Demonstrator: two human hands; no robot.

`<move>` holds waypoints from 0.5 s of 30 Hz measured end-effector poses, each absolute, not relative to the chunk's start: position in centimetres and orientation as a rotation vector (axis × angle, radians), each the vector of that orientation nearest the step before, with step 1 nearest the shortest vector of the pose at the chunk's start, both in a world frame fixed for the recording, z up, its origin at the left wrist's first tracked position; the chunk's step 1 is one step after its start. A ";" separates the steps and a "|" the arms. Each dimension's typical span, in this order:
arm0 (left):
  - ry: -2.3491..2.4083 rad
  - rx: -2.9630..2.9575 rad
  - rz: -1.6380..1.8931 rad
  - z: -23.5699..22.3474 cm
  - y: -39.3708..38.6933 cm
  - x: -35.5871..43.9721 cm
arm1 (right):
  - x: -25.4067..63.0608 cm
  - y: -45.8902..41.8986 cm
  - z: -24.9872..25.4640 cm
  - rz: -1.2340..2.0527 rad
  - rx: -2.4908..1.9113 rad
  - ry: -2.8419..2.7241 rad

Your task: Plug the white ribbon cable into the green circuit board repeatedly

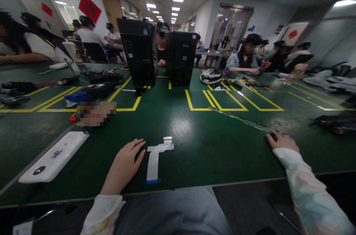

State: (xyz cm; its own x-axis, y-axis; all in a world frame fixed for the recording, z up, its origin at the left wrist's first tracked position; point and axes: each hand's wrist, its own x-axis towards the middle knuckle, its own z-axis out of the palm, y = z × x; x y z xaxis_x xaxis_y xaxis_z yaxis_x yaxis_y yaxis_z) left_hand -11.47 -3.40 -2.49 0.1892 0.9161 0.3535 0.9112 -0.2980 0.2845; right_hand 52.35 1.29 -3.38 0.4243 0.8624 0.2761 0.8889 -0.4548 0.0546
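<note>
My left hand (pixel 125 164) lies on the green tabletop with its fingers stretched out and holds nothing. Just right of its fingertips is a white flat ribbon cable (pixel 152 164), with a blue-ended strip and a small metallic connector at the top. Farther right, my right hand (pixel 283 142) has its fingers curled at the near end of a long, narrow green circuit board strip (pixel 241 119). That strip slants away to the left along the table. The fingertips partly hide its near end.
Two black computer towers (pixel 139 53) (pixel 182 59) stand ahead. A white handheld-like device (pixel 55 157) lies left, near a blurred-out object (pixel 96 114). A round coil (pixel 211 76) and dark parts (pixel 333 122) sit right. Yellow tape marks the table; several people sit beyond.
</note>
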 end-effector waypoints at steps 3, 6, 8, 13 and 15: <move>1.847 2.410 0.756 -2.5 -3.4 -11.4 | 52.6 2.0 -3.5 -0.327 -2.511 -1.718; 1.850 2.405 0.750 -2.4 -3.4 -11.4 | 52.2 2.7 -3.7 -0.340 -2.368 -1.853; 1.856 2.404 0.743 -2.4 -3.3 -11.4 | 51.4 3.2 -3.9 -0.364 -2.277 -1.912; 1.865 2.407 0.715 -2.4 -3.3 -11.4 | 47.3 5.2 -4.3 -0.399 -2.049 -2.072; 1.866 2.412 0.695 -2.4 -3.3 -11.4 | 44.7 6.1 -4.3 -0.418 -1.960 -2.107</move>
